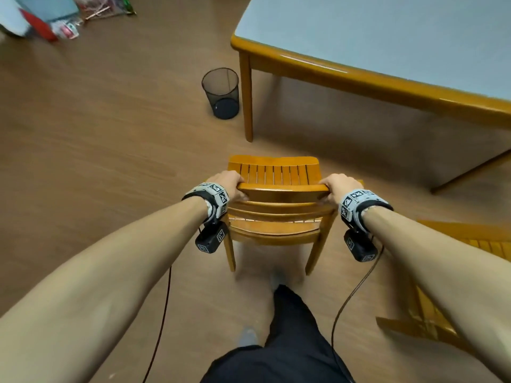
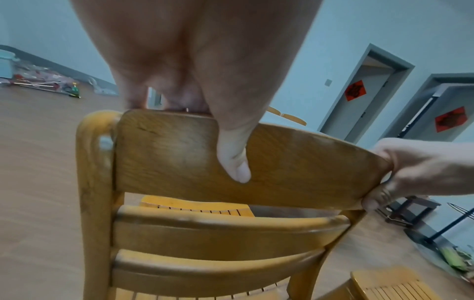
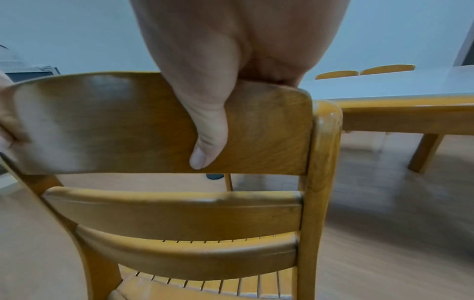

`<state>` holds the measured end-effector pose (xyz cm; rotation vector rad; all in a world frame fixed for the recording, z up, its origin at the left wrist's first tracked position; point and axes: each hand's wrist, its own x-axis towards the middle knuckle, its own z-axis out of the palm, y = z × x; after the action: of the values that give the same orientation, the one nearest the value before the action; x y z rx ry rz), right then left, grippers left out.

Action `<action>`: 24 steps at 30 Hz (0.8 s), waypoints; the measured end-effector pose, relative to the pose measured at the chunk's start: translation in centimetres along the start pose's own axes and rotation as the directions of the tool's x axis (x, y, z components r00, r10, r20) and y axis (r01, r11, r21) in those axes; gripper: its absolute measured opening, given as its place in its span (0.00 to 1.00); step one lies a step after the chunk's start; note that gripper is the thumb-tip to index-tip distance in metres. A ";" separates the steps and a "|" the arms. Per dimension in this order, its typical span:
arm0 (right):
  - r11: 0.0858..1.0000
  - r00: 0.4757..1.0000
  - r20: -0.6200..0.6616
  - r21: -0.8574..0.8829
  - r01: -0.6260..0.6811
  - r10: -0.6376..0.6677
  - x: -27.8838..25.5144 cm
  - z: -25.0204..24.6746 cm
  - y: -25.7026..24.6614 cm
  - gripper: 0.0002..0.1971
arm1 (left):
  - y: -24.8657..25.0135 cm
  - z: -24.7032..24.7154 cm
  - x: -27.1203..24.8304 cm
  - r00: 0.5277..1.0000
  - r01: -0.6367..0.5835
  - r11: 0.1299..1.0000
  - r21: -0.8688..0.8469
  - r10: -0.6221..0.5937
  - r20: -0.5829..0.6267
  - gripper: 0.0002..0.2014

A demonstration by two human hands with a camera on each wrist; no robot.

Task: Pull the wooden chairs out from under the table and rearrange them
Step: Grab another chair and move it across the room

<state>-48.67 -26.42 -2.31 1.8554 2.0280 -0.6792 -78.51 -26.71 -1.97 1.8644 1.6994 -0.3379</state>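
The person's left hand [image 1: 227,181] and right hand [image 1: 336,186] each grip an end of the chair's top rail [image 1: 282,190], thumbs pressed on its back face. The chair [image 1: 276,205] stands clear of the table [image 1: 367,81], near its corner leg. Moving it well probably calls for an even two-handed lift that steers wide of the second chair [image 1: 470,244] on the right.

A brown wood-look floor [image 1: 96,128] runs under a table [image 1: 345,76] with a pale grey top, honey-coloured wooden edge and wooden legs, and a black mesh wastebasket [image 1: 221,92] stands on the floor just beside the table's corner leg. Pale blue-grey walls [image 2: 333,50] close the room, where two grey-framed doors [image 2: 369,95] each carry a red diamond-shaped decoration [image 2: 354,90]. Packets and bags [image 1: 66,20] lie in a blurred heap on the floor along the far wall's dark baseboard.
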 end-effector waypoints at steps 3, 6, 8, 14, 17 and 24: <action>0.999 0.999 0.011 -0.011 0.044 -0.044 3.3 -1.9 -1.2 0.09 | -1.3 -1.0 1.2 0.996 0.066 0.998 -0.003 -0.067 -0.058 0.12; 0.993 0.994 0.037 -0.039 0.108 -0.106 6.7 -2.9 -3.6 0.10 | -3.5 -1.6 1.9 0.987 0.149 0.989 -0.023 -0.150 -0.066 0.12; 0.985 0.986 0.052 -0.063 0.163 -0.159 8.9 -3.7 -5.6 0.11 | -5.3 -2.3 2.2 0.976 0.202 0.977 -0.064 -0.206 -0.071 0.11; 0.942 0.950 0.091 -0.136 0.308 -0.298 16.5 -5.8 -13.7 0.09 | -12.9 -4.8 3.6 0.934 0.327 0.929 -0.173 -0.346 -0.092 0.10; 0.917 0.931 0.120 -0.170 0.361 -0.344 20.7 -6.9 -18.6 0.08 | -17.6 -6.6 5.2 0.910 0.372 0.903 -0.216 -0.400 -0.108 0.10; 0.872 0.899 0.136 -0.219 0.437 -0.416 32.0 -10.8 -31.5 0.08 | -30.2 -13.9 11.3 0.878 0.417 0.868 -0.270 -0.462 -0.128 0.10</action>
<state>-82.48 4.76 -5.77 1.2269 2.3664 -0.5675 -108.76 -9.08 -4.67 1.3571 2.1939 -0.1277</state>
